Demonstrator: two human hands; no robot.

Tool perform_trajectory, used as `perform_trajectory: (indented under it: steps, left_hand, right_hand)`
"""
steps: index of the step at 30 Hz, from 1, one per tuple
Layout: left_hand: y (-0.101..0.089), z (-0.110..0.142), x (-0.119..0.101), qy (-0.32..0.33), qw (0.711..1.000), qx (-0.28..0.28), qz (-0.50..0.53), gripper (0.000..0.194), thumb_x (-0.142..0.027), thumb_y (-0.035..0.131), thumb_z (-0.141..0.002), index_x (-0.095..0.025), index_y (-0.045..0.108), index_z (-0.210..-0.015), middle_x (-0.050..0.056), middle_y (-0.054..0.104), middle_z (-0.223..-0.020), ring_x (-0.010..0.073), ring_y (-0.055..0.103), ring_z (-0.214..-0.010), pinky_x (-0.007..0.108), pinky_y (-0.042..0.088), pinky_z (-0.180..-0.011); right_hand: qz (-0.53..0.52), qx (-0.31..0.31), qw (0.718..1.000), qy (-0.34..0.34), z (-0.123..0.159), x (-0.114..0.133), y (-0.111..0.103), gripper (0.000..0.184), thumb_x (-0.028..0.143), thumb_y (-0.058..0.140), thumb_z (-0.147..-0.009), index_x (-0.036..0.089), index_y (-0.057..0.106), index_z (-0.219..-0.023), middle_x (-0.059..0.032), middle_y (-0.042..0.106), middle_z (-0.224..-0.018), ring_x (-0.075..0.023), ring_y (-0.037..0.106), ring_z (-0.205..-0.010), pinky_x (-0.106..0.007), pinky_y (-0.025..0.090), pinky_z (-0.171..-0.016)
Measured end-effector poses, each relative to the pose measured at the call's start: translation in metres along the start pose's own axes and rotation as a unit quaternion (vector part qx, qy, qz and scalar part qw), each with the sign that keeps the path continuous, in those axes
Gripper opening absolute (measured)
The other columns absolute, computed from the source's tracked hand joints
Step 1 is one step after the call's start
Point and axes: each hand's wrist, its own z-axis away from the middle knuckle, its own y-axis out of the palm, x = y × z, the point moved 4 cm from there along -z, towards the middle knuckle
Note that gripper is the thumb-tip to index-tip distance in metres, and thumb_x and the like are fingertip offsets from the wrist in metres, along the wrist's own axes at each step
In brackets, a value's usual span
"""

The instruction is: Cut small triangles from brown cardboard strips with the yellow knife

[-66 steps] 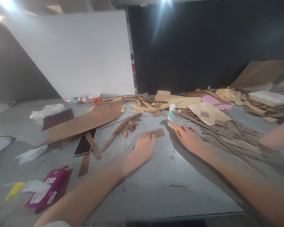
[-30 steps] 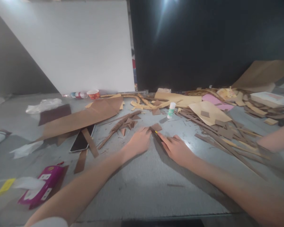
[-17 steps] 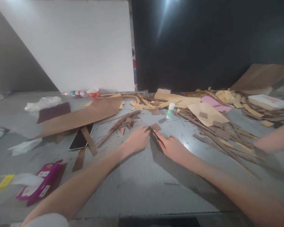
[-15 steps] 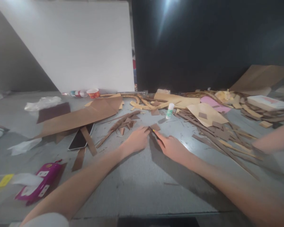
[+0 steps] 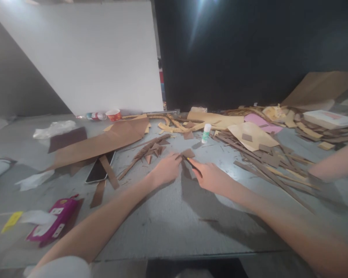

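Observation:
My left hand (image 5: pixel 167 170) rests on the table with its fingers curled and pressed together, their tips at the near left edge of a small brown cardboard piece (image 5: pixel 188 153). Between the fingers of my right hand (image 5: pixel 213 177) is a slim dark tool (image 5: pixel 193 166) with a yellow spot, shaped like a utility knife. It points at the near edge of that piece, close to the left fingertips; the exact contact is too small to make out. Left of them lies a row of cut brown strips and triangles (image 5: pixel 150 150). A glue stick (image 5: pixel 206 133) stands upright beyond my right hand.
A large brown sheet (image 5: pixel 104 142) covers part of a phone (image 5: pixel 96 172) at left. A purple tissue pack (image 5: pixel 53 222) lies at the near left. Brown strips (image 5: pixel 261 164) and a cream sheet (image 5: pixel 251 135) are piled at right, near another person's forearm (image 5: pixel 336 162).
The camera view has shifted slightly. My right index finger and the dark tool have moved a little, close to the cardboard piece, whose near edge shows more. Both hands stay together.

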Motion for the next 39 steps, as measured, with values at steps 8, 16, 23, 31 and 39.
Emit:
perform_trajectory:
  steps: [8, 16, 23, 31, 39]
  left_hand:
    - [-0.005, 0.001, -0.002, -0.007, 1.0, 0.014, -0.002, 0.045, -0.005, 0.05, -0.087, -0.013, 0.068, -0.127, 0.017, 0.068, -0.138, 0.0298, 0.058, -0.136, 0.043, 0.041, -0.119]
    - [0.004, 0.004, 0.006, -0.02, 1.0, -0.015, 0.015, 0.046, -0.005, 0.053, -0.087, -0.011, 0.07, -0.13, 0.018, 0.067, -0.143, 0.0292, 0.058, -0.139, 0.045, 0.044, -0.12]
    - [0.003, 0.006, -0.002, -0.013, 0.989, -0.057, 0.134, 0.044, -0.003, 0.05, -0.09, -0.019, 0.079, -0.119, 0.01, 0.071, -0.142, 0.0241, 0.064, -0.133, 0.045, 0.05, -0.118]
    - [0.001, 0.008, -0.016, 0.066, 0.977, -0.05, 0.195, 0.047, 0.0, 0.049, -0.089, -0.025, 0.08, -0.115, 0.006, 0.071, -0.141, 0.0214, 0.061, -0.136, 0.043, 0.053, -0.113]
    - [-0.004, 0.008, -0.02, 0.02, 0.972, -0.074, 0.222, 0.038, -0.001, 0.05, -0.091, -0.021, 0.074, -0.112, 0.01, 0.067, -0.144, 0.0237, 0.057, -0.14, 0.044, 0.051, -0.115]
  right_hand:
    - [-0.004, 0.029, 1.0, 0.007, 0.02, 0.004, -0.004, 0.057, 0.024, 0.043, -0.105, 0.015, 0.051, -0.161, -0.0145, 0.082, -0.096, -0.0254, 0.071, -0.07, -0.032, 0.038, -0.061]
    - [-0.059, -0.021, 0.998, -0.014, 0.022, -0.027, -0.039, 0.05, 0.038, 0.041, -0.11, 0.028, 0.062, -0.154, 0.0003, 0.068, -0.062, -0.0178, 0.05, -0.045, -0.031, 0.038, -0.055]
    - [0.16, -0.088, 0.983, -0.008, -0.001, -0.089, -0.011, 0.051, 0.031, 0.035, -0.112, 0.019, 0.058, -0.156, -0.0073, 0.069, -0.07, -0.0271, 0.062, -0.074, -0.041, 0.044, -0.085]
    - [0.116, -0.139, 0.983, 0.003, 0.001, -0.076, 0.007, 0.035, 0.048, 0.053, -0.107, 0.022, 0.072, -0.121, -0.0173, 0.059, -0.134, -0.0369, 0.053, -0.124, -0.053, 0.04, -0.101]
    - [0.02, -0.05, 0.998, 0.023, -0.004, -0.065, 0.032, 0.034, 0.052, 0.074, -0.094, 0.021, 0.066, -0.105, -0.0122, 0.065, -0.12, -0.0334, 0.058, -0.116, -0.046, 0.041, -0.093]
